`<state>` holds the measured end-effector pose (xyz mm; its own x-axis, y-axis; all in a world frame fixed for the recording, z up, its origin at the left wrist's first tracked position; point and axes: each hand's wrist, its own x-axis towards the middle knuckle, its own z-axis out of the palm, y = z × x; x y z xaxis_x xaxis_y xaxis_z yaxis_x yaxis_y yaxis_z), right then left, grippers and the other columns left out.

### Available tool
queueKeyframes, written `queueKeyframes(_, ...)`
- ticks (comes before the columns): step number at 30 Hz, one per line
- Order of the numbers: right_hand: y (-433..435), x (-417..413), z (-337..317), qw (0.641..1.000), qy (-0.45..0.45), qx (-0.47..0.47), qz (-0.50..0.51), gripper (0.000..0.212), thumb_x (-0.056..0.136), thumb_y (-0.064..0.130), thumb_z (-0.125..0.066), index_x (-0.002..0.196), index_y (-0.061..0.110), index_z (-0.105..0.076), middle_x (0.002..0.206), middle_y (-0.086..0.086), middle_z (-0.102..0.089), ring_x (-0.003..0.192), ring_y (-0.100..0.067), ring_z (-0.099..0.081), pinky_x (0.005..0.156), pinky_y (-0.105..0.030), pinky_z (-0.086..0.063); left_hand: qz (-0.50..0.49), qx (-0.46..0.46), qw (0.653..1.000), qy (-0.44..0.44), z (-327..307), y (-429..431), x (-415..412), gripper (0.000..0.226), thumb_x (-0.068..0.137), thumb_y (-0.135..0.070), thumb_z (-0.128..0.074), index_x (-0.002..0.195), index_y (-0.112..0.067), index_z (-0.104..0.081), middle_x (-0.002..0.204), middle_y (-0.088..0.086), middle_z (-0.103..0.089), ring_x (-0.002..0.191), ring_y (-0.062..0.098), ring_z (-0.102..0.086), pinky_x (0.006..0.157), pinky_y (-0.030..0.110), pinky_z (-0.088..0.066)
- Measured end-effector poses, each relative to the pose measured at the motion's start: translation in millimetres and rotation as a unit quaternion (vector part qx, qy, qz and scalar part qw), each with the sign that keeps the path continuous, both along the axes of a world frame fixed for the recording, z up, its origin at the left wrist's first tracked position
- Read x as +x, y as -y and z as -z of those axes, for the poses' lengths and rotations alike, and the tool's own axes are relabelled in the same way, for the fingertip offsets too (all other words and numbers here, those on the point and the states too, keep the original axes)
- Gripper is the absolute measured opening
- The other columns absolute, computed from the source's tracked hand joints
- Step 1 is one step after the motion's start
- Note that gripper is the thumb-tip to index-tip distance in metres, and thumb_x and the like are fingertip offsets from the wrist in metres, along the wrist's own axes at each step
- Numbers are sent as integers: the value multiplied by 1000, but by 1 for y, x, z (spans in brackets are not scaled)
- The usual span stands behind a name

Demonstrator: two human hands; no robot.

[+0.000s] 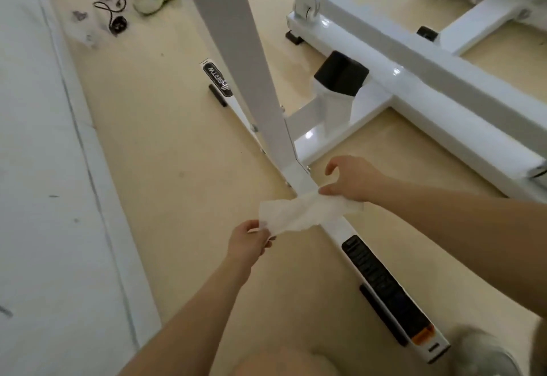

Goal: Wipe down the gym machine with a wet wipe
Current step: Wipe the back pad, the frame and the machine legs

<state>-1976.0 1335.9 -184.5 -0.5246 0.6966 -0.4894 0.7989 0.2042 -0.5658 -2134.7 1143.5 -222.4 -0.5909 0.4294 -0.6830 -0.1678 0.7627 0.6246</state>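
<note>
both hands are pinching one wet wipe (305, 211), which hangs stretched between them just below the middle of the frame. left hand (248, 239) nips the lower left corner between thumb and fingertips. right hand (352, 180) nips the upper right end between thumb and forefinger, its other fingers loosely curled. the wipe is rumpled and half twisted, not flat. it sits over the spot where the white slanted post (236, 50) of the gym machine (414, 85) meets the low rail (336, 227) on the floor (177, 153). i cannot tell whether it touches the metal or hangs just above it.

the step in hand looks like opening the wipe out before wiping. to do it well, pull the two ends gently apart until the twist is gone, since a wet sheet tears easily at a pinched corner. then lay it flat under a spread palm, because a bunched wipe cleans only a thin line. start at the joint and go along the rail toward the black label (381, 281) at lower right. press lightly there so the label's edges do not lift. bolts and corners at the foot of the post could snag the sheet, so fold it round a finger for them.
</note>
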Motion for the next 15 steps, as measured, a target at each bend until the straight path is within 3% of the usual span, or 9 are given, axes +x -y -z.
queueKeyframes(2, -3, -10, 15, 998, -23, 50, -3, 48, 78, 42, -76, 116, 19, -57, 109, -1, -57, 93, -18, -55, 74, -27, -41, 33, 1, 993, -114, 27, -4, -2, 27, 90, -23, -62, 115, -14, -59, 93, 3, -68, 76, 14, -62, 63, 25, -46)
queueKeyframes(4, -3, -16, 30, 996, -44, 74, 0, 45, 81, 43, -73, 116, 21, -55, 99, 1, -56, 90, -20, -56, 71, -29, -41, 84, 3, 960, -268, 52, -8, -2, 37, 87, -24, -65, 122, -17, -55, 106, 2, -61, 95, 19, -58, 80, 32, -48)
queueKeyframes(6, -1, -20, 46, 994, -57, 93, 8, 43, 84, 41, -69, 119, 21, -55, 98, 1, -54, 91, -20, -55, 73, -28, -40, 107, 73, 941, -312, 66, -21, 5, 36, 89, -24, -64, 124, -18, -57, 114, 0, -58, 103, 17, -55, 91, 33, -45)
queueKeyframes(9, 7, -22, 66, 989, -50, 138, 15, 42, 90, 36, -62, 127, 18, -52, 113, -7, -57, 103, -26, -56, 83, -31, -42, 143, 161, 961, -172, 77, -50, 35, 31, 97, -35, -52, 122, -17, -55, 109, -7, -58, 98, 10, -56, 88, 29, -45)
queueKeyframes(11, 17, -19, 75, 981, -16, 190, 23, 41, 94, 31, -54, 132, 18, -48, 126, -9, -52, 113, -28, -53, 90, -38, -41, 107, 197, 971, -85, 85, -75, 58, 32, 98, -34, -48, 122, -12, -44, 102, 5, -58, 93, 16, -59, 82, 27, -45)
queueKeyframes(15, 40, -6, 84, 975, 25, 220, -9, 53, 97, 23, -44, 148, 16, -32, 155, -5, -29, 142, -21, -29, 109, -42, -27, -66, 154, 985, -45, 93, -119, 67, 57, 101, -32, -40, 146, -4, -18, 134, 12, -52, 118, 28, -54, 93, 28, -40)
